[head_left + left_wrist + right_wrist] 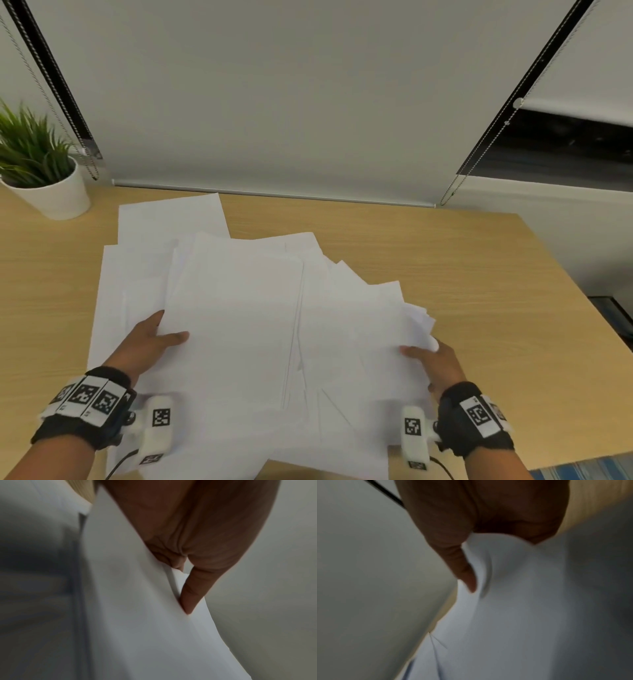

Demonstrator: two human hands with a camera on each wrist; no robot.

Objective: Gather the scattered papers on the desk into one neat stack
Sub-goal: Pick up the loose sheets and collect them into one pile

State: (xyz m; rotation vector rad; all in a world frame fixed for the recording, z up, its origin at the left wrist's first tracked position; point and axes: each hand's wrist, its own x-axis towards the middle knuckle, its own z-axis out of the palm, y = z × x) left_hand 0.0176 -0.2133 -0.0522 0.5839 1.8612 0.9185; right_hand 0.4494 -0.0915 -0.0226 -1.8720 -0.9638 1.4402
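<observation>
Nearest to the person, the left hand [145, 342] held the left edge of the papers [239, 325], with the thumb on top and the other fingers hidden under the sheets; the left wrist view showed the thumb [192, 595] pressed down on the top sheet, so this hand was closed on the paper in a pinch. The right hand [435, 359] did the same at the right edge, where the sheets were bent up a little, and the right wrist view showed its thumb [465, 572] pushing a fold into the paper. Between the two hands the papers lay in a loose, fanned pile on the desk [479, 274], overlapping at different angles, with several corners sticking out on the right. More sheets [164, 219] reached out behind the pile and to its left, flat on the desk and outside both grips. Farther away, a plant [37, 161] in a white pot stood in the left corner, well apart from the papers. I judged the risks as these: if the hands pushed together too fast, the middle sheets could buckle and crease; if they lifted, the lower sheets not in the pinch could slide out and stay behind; and the far sheets could be forgotten, so the stack would not be complete.
</observation>
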